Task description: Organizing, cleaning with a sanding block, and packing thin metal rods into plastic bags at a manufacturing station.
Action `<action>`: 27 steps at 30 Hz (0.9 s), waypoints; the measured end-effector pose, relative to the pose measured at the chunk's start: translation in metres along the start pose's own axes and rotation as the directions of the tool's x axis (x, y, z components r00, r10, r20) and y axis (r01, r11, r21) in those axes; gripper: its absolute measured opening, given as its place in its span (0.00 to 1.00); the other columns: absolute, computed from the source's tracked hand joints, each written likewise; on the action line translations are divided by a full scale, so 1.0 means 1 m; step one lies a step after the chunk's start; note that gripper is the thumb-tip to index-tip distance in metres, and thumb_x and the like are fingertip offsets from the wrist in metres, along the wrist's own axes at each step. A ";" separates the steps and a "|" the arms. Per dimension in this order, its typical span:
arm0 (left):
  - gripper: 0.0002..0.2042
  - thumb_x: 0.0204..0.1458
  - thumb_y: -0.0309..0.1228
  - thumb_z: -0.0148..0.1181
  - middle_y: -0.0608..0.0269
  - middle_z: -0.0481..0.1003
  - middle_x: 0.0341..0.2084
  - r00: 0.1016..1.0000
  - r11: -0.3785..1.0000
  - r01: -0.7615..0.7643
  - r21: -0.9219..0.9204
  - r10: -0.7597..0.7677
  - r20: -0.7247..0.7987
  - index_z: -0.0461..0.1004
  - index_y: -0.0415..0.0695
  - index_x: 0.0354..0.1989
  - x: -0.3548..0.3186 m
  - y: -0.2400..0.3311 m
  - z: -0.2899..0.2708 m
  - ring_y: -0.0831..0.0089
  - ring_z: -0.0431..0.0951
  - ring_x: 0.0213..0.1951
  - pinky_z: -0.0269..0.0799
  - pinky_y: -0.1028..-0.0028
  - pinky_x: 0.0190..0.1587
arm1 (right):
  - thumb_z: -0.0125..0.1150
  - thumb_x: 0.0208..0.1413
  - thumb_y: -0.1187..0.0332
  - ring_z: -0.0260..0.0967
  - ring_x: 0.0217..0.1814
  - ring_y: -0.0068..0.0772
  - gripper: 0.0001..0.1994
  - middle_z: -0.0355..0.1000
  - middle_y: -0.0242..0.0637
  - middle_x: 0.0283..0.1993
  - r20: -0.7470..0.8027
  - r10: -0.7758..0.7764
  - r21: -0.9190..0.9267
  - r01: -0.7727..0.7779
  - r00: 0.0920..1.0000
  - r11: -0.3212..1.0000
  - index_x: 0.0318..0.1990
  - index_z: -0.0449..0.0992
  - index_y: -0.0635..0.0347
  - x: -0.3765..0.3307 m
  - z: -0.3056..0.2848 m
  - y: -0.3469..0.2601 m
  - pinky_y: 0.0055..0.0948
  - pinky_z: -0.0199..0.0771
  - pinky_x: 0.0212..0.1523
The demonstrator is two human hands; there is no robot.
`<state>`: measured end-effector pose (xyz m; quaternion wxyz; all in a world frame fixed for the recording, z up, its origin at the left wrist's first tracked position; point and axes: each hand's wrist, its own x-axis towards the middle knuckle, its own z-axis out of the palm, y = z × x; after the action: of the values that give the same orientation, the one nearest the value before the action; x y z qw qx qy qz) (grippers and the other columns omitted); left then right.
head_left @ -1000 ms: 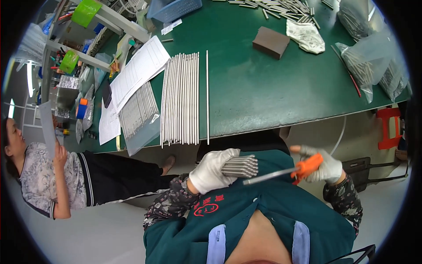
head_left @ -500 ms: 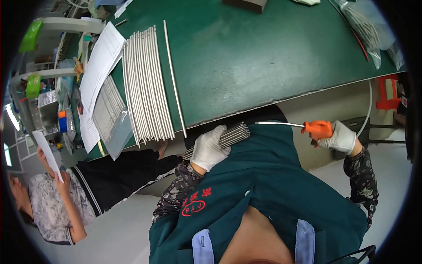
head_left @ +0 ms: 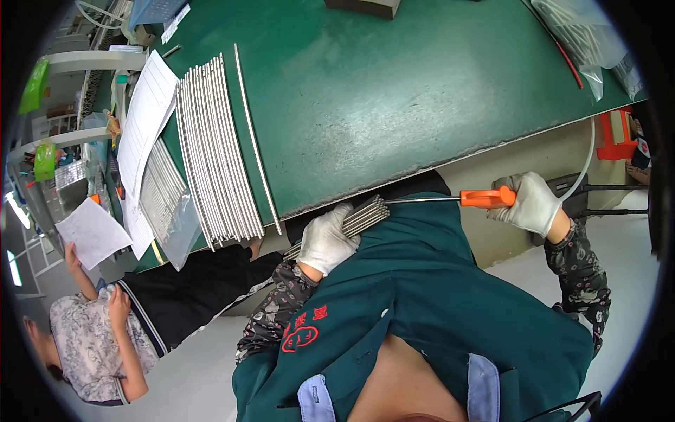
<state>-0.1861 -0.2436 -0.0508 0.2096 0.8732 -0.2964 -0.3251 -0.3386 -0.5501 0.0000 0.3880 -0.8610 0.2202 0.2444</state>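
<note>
Left hand (head_left: pixel 328 243) wraps metal rods (head_left: pixel 365 218) above the lap, beside the counter (head_left: pixel 394 105); right hand (head_left: pixel 532 204) grips orange air blow gun (head_left: pixel 485 198), nozzle near rod ends. Bundle likely stiff, weighty, slick; mid-length hold seems surest.

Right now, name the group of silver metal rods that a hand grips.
The bundle of silver metal rods in the white-gloved left hand; the other groups lie on the green table.
</note>
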 end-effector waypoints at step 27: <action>0.19 0.38 0.34 0.57 0.50 0.75 0.30 0.995 0.991 -0.083 -0.101 0.088 0.050 0.71 0.45 0.42 0.016 -0.017 0.015 0.52 0.75 0.36 0.71 0.61 0.38 | 0.65 0.39 0.45 0.68 0.23 0.27 0.25 0.71 0.35 0.20 0.310 0.347 -0.147 -0.316 0.885 0.937 0.25 0.77 0.63 0.101 0.062 0.148 0.30 0.65 0.24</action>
<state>-0.1803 -0.2445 -0.0782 0.2581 0.8392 -0.3226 -0.3536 -0.3596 -0.6102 -0.1788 0.3318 -0.7742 0.2841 0.4581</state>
